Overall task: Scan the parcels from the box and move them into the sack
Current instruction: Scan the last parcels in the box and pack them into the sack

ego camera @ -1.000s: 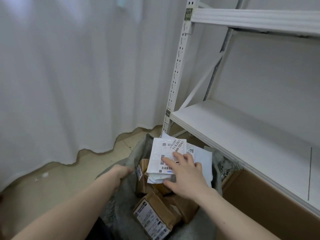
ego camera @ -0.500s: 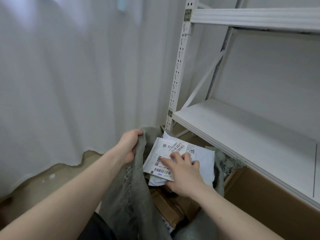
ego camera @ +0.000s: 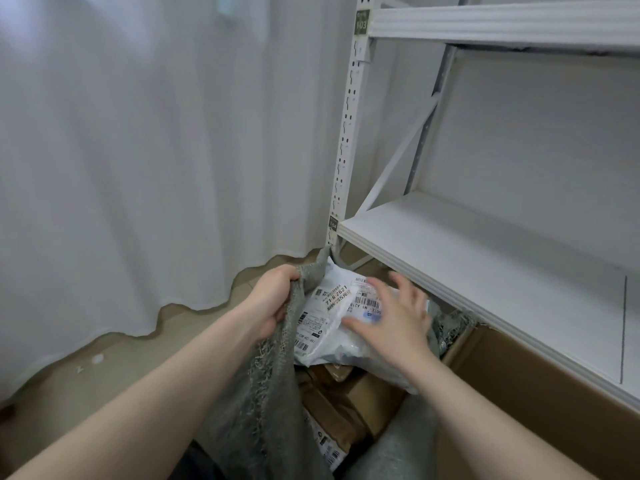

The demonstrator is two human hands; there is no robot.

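Left hand (ego camera: 273, 299) grips the near-left rim of the grey-green woven sack (ego camera: 277, 393), fingers curled round the cloth, pulling the mouth up and open; right hand (ego camera: 391, 317) hovers over the sack mouth, fingers spread and straight, blurred, holding nothing, and whether the fingertips touch the mailers below cannot be told. White plastic mailers (ego camera: 332, 317) with barcode labels lie on top inside the sack, tilted, one label reading 71-6-2621, a second label (ego camera: 367, 299) partly under the right hand. Brown cardboard parcels (ego camera: 349, 400) sit lower in the sack, beneath the mailers, one with a white barcode label (ego camera: 329, 448) showing near the sack's bottom edge. Open cardboard box (ego camera: 512, 389) stands just right of the sack, touching it, only its brown flap and wall visible, contents not seen. White metal shelf rack (ego camera: 485, 251) rises right of and behind the sack, its lower board overhanging the box, upright post with tags 103 and 104. White curtain (ego camera: 156, 150) hangs left of and behind the sack, hem reaching the beige floor (ego camera: 86, 375)
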